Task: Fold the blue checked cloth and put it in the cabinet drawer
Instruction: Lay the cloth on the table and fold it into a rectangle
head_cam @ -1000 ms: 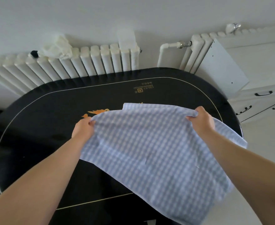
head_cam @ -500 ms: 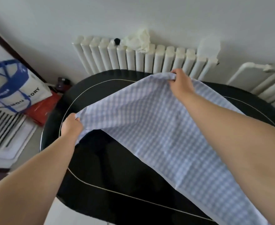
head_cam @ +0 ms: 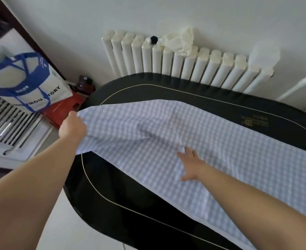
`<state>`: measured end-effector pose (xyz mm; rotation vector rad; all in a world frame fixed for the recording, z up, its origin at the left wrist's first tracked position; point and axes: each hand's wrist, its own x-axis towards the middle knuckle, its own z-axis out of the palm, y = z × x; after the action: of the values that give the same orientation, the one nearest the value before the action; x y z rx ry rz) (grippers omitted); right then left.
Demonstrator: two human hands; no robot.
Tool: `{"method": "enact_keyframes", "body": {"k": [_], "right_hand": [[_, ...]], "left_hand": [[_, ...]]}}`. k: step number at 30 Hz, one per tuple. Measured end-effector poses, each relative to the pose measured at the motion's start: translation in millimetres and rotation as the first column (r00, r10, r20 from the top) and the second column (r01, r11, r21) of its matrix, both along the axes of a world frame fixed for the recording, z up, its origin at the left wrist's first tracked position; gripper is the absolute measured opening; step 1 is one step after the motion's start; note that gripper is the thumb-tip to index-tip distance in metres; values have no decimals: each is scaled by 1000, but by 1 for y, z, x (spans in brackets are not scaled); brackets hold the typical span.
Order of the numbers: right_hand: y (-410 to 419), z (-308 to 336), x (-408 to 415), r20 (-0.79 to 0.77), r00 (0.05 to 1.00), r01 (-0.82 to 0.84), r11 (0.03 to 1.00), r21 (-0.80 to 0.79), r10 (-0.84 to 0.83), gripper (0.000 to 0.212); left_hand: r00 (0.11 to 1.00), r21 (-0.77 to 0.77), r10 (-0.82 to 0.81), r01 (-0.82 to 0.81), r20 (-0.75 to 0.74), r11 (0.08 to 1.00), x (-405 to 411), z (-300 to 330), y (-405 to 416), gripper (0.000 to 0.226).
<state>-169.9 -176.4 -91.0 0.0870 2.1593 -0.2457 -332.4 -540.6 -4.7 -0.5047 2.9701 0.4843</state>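
Observation:
The blue checked cloth (head_cam: 211,141) lies spread in a long band across the black oval table (head_cam: 148,204), with some wrinkles near its middle. My left hand (head_cam: 72,128) grips the cloth's left corner at the table's left end, holding it slightly raised. My right hand (head_cam: 191,166) rests flat on the cloth with its fingers spread, holding nothing. The cabinet and its drawer are out of view.
A white radiator (head_cam: 184,64) runs along the wall behind the table, with a crumpled white cloth (head_cam: 180,42) on top. A white bag with blue straps (head_cam: 26,82), a red box (head_cam: 63,110) and a white slatted unit (head_cam: 9,130) stand on the floor at left.
My right hand has let go of the far edge and come down flat onto the cloth. My left hand has pulled its corner further left. The cloth now lies spread on the table.

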Motion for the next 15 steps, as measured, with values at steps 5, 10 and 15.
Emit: {"method": "enact_keyframes", "body": {"k": [5, 10, 15], "right_hand": [[2, -2, 23, -13, 999, -46, 997, 59, 47, 113], [1, -2, 22, -39, 998, -40, 996, 75, 43, 115], [2, -2, 25, -90, 995, -28, 998, 54, 33, 113]], "left_hand": [[992, 81, -123, 124, -23, 989, 25, -14, 0, 21], [684, -84, -726, 722, -64, 687, 70, 9, 54, 34], [268, -324, -865, 847, -425, 422, 45, 71, 48, 41]]}}
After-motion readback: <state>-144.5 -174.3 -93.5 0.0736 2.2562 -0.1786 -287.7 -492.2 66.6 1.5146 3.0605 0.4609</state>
